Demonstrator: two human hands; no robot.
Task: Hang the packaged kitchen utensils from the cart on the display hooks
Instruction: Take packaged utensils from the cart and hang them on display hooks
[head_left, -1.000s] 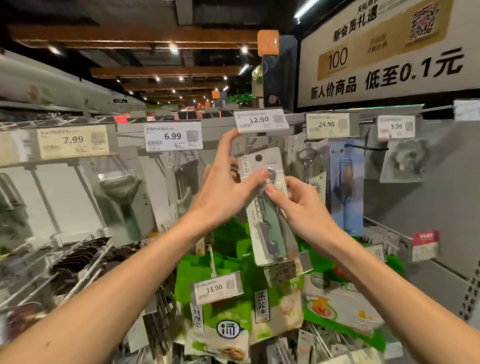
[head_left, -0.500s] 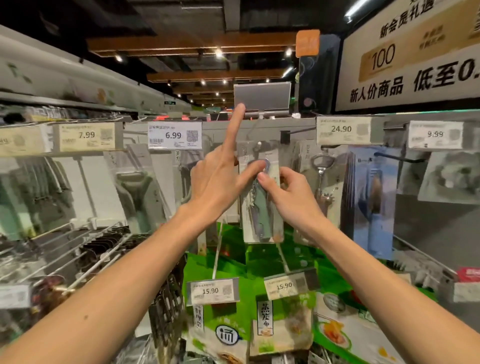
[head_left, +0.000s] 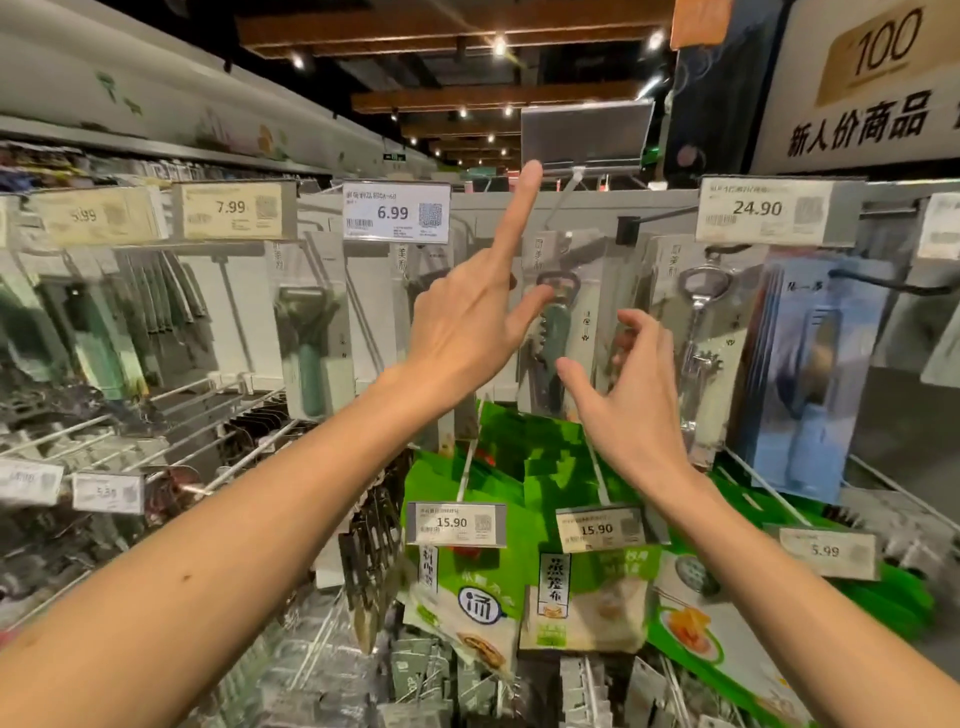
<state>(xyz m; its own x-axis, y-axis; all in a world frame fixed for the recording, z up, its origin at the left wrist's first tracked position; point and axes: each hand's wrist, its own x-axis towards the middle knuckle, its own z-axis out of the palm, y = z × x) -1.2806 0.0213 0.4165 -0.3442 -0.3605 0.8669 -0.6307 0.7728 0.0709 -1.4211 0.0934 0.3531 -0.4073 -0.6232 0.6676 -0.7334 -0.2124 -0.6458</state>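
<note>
A packaged green-handled bottle opener (head_left: 563, 322) hangs on a display hook in the top row, straight ahead. My left hand (head_left: 467, 317) is raised in front of it, index finger stretched up to the flipped-up price tag holder (head_left: 587, 137) and thumb touching the pack's front. My right hand (head_left: 631, 395) hovers just below and right of the pack, fingers loosely spread, holding nothing. The hook's wire (head_left: 563, 195) runs above the pack. The cart is out of view.
Neighbouring hooks carry a packaged peeler (head_left: 311, 343) on the left and a metal opener pack (head_left: 698, 332) and blue pack (head_left: 810, 374) on the right. Price tags (head_left: 396, 212) line the row. Green food-cloth packs (head_left: 498, 582) hang below.
The right hand let go of the opener pack and drew back down-right. The pack now hangs on the hook. The left index finger still holds the price tag holder flipped up.
</note>
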